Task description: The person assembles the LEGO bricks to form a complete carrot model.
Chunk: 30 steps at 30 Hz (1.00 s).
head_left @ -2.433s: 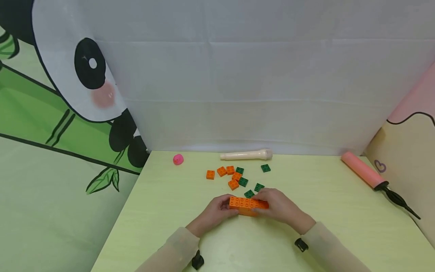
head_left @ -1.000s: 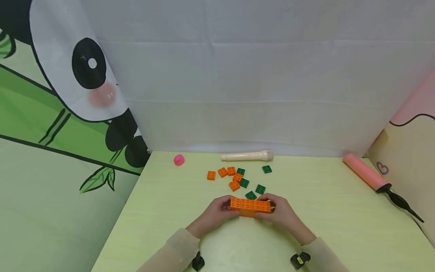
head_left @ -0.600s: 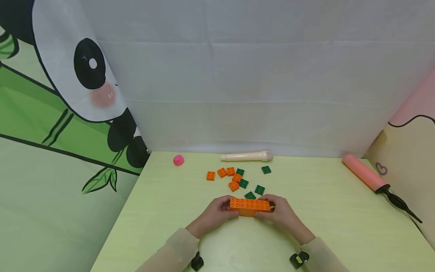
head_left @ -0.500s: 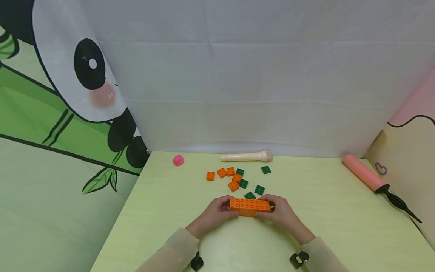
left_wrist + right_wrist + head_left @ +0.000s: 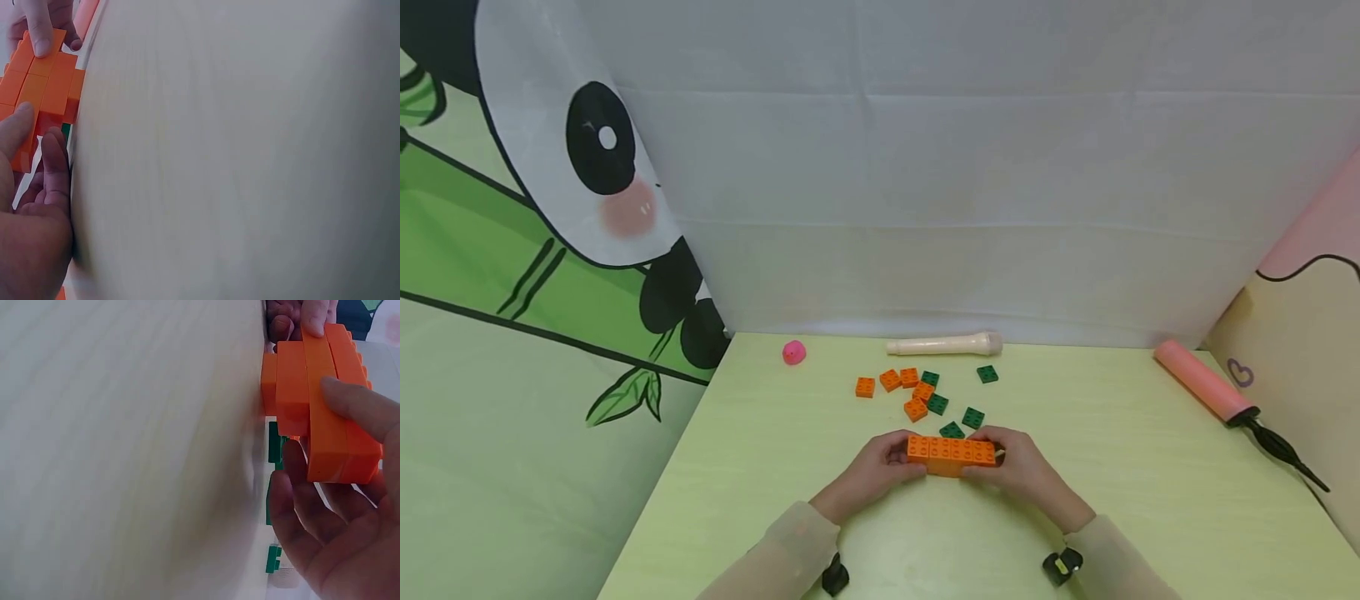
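Note:
Both hands grip one orange block build (image 5: 951, 456) of joined toy building bricks, just above the front middle of the table. My left hand (image 5: 885, 464) holds its left end, with the thumb pressed on the near side in the left wrist view. At the right end, my right hand (image 5: 1011, 464) pinches it with thumb and fingers. Seen from the right wrist, the build (image 5: 325, 406) is wider at its studded top layers and steps in narrower toward the table. Its far side is hidden in the head view.
Beyond the hands lie several loose orange bricks (image 5: 915, 409) and green bricks (image 5: 973, 417). A cream microphone-shaped stick (image 5: 943, 344) and a pink ball (image 5: 793, 352) sit at the table's back edge. A pink pump with a black nozzle (image 5: 1202, 379) lies at the right.
Since the earliest frame, my right hand has shifted from over the build's top right to its right end, uncovering the studs there. The left hand stays put.

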Each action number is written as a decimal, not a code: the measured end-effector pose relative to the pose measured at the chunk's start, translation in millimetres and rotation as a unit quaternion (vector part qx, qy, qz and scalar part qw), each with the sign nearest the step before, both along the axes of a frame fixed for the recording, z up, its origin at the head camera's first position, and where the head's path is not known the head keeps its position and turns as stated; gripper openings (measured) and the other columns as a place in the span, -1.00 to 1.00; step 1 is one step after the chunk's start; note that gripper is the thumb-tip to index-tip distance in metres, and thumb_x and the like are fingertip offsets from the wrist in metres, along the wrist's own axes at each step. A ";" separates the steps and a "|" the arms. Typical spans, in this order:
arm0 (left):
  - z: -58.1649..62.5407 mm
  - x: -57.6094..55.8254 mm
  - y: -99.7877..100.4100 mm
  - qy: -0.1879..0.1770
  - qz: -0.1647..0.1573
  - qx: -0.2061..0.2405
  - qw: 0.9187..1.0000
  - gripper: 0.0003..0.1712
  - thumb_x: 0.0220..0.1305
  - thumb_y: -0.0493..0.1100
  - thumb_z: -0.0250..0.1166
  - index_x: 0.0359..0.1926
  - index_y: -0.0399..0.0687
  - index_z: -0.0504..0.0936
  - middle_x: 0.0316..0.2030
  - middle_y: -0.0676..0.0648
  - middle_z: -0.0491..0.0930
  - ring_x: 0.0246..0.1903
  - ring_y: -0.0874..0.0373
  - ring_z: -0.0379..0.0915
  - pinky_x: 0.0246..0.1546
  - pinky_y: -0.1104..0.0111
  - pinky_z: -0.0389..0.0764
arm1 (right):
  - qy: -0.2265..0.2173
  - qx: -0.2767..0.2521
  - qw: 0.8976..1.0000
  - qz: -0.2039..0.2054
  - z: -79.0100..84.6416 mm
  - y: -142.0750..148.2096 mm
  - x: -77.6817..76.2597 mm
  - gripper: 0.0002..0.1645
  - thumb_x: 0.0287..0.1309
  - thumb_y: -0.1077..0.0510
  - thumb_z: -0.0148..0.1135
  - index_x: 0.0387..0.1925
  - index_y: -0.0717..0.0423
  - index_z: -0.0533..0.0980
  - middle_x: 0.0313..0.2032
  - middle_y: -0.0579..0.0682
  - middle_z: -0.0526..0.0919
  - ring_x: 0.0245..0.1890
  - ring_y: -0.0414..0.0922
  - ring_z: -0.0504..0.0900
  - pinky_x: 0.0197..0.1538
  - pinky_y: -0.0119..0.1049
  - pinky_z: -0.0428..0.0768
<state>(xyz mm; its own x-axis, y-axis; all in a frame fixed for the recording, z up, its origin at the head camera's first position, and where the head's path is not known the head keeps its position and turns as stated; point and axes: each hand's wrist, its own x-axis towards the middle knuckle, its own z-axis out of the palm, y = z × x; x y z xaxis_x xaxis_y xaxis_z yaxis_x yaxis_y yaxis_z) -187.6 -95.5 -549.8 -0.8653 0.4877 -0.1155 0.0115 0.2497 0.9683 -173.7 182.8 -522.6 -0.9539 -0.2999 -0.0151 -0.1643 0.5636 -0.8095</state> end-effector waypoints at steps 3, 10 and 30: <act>1.1 0.4 0.0 -0.001 0.001 0.000 1.000 -0.61 0.40 -0.14 0.43 0.21 0.07 0.64 0.09 0.05 0.66 0.01 0.12 0.61 0.06 0.34 0.62 | 0.014 0.017 1.000 0.020 1.9 0.6 -2.5 -0.52 0.08 0.01 0.64 0.01 0.03 0.68 -0.07 -0.13 0.70 -0.18 -0.15 0.58 -0.11 -0.27 0.62; 3.6 0.9 0.8 -0.005 -0.002 0.002 1.000 -0.61 0.41 -0.17 0.42 0.22 0.05 0.64 0.10 0.04 0.66 0.02 0.12 0.61 0.07 0.34 0.62 | 0.008 0.023 0.999 0.034 2.7 1.6 -5.9 -0.55 0.09 0.00 0.63 0.00 0.00 0.68 -0.09 -0.18 0.69 -0.17 -0.15 0.57 -0.09 -0.25 0.62; 15.9 -20.9 -13.1 0.000 -0.072 -0.042 0.996 -0.53 0.37 -0.46 0.26 0.24 -0.07 0.58 -0.03 -0.04 0.67 -0.18 0.05 0.66 -0.10 0.31 0.68 | -0.002 0.011 1.000 -0.006 -2.0 1.1 -2.8 -0.53 0.04 0.03 0.67 -0.02 0.03 0.71 -0.06 -0.10 0.72 -0.17 -0.14 0.57 -0.05 -0.23 0.60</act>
<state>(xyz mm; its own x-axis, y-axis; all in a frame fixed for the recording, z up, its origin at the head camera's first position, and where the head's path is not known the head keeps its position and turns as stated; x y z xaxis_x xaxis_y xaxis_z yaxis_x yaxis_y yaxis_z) -208.4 -108.6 -534.0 -0.7864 0.5962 -0.1616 0.0525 0.3252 0.9442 -176.5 183.9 -524.7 -0.9573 -0.2879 -0.0261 -0.1536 0.5831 -0.7977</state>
